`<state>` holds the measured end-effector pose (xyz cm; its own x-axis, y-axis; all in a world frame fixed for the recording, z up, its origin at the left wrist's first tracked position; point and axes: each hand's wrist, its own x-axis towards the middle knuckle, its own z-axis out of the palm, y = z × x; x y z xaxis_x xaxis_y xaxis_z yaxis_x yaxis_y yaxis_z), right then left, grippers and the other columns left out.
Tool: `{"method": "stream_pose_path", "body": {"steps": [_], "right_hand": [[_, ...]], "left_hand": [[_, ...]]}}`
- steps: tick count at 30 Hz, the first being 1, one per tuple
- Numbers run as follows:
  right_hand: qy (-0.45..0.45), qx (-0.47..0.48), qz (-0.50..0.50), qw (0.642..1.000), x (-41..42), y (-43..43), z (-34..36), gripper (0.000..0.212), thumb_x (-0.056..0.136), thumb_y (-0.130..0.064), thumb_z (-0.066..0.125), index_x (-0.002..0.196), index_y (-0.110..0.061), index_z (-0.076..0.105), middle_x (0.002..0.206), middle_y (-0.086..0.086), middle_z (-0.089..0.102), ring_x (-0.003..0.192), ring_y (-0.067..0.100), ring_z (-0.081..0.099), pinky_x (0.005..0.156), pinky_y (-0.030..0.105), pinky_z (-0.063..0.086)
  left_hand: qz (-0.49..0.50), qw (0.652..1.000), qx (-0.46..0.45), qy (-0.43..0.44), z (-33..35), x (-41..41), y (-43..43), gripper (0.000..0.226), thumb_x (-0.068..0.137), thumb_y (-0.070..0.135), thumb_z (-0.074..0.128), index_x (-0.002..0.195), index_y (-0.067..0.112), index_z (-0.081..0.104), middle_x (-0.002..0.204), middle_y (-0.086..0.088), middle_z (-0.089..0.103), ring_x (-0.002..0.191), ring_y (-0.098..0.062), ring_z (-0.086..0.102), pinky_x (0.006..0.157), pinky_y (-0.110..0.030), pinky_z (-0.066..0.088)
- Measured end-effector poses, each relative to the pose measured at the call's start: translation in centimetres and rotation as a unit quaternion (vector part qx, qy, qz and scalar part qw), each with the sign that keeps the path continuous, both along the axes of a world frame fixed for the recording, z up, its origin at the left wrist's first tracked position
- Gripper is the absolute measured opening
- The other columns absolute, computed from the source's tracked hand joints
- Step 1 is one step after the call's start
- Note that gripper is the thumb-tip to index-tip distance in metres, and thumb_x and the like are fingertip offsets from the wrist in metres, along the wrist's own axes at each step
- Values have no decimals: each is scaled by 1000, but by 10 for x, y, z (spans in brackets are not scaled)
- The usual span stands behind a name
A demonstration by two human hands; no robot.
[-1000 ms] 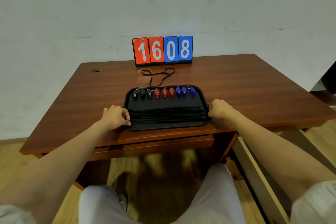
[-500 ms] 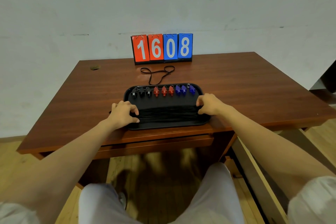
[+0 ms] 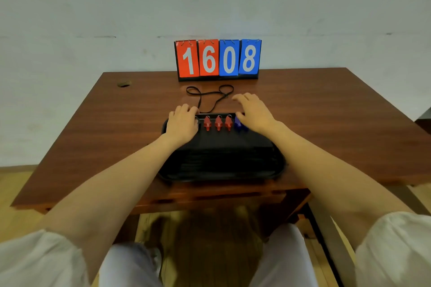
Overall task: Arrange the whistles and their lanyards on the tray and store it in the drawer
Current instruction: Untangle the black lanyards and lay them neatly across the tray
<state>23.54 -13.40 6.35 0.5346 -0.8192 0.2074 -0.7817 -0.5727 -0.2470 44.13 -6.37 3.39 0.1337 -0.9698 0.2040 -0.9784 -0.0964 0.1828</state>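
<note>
A red-brown wooden desk (image 3: 326, 112) stands against a pale wall, and a black tray (image 3: 277, 165) lies near its front edge. Past the tray, by the wall, a flip scoreboard (image 3: 218, 59) reads 1608. Along the tray's far rim sit three red whistles (image 3: 218, 123) and, just right of them, a blue whistle (image 3: 240, 124). Bundled lanyards (image 3: 221, 158) fill the tray's near half. One loose lanyard (image 3: 210, 93) lies on the bare desk just beyond the far rim. The left hand (image 3: 183, 123) lies palm down over the tray's far left corner with its fingers bent at the rim; I cannot tell whether they grip anything. The right hand (image 3: 253, 112) reaches past the far right corner, fingers (image 3: 240, 98) spread and holding nothing, close to the loose cord's right loop. The step in hand looks like bringing that last cord in. It should be pinched at a loop, lifted clear of the rim rather than dragged across the whistles, and gathered before it is laid with the others. The left hand can steady the tray so the row stays straight. Storing it in the drawer is not yet done.
</note>
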Motion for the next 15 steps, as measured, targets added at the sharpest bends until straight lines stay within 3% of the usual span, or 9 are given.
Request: {"method": "stream_pose_path", "body": {"steps": [4, 9, 15], "right_hand": [[24, 6, -25, 999, 24, -46, 9, 49, 91, -18, 54, 138, -16, 41, 136, 10, 45, 125, 28, 42, 101, 39, 42], [81, 74, -49, 993, 41, -101, -4, 50, 92, -20, 53, 139, -14, 39, 138, 13, 43, 126, 31, 41, 100, 42, 42], [85, 106, -47, 990, 60, -152, -30, 37, 98, -23, 42, 134, -14, 47, 135, 13, 46, 123, 32, 41, 101, 45, 41]], "left_hand": [[15, 999, 30, 12, 11, 17, -44, 34, 93, 14, 46, 127, 11, 49, 130, -14, 48, 120, -33, 43, 97, -44, 38], [30, 995, 78, 50, 14, 32, -95, 32, 95, 24, 47, 123, 10, 55, 132, -13, 46, 122, -32, 42, 98, -44, 39], [16, 990, 120, 74, 2, 36, -148, 31, 94, 30, 50, 120, 14, 59, 131, -11, 47, 122, -31, 43, 99, -45, 40]]}}
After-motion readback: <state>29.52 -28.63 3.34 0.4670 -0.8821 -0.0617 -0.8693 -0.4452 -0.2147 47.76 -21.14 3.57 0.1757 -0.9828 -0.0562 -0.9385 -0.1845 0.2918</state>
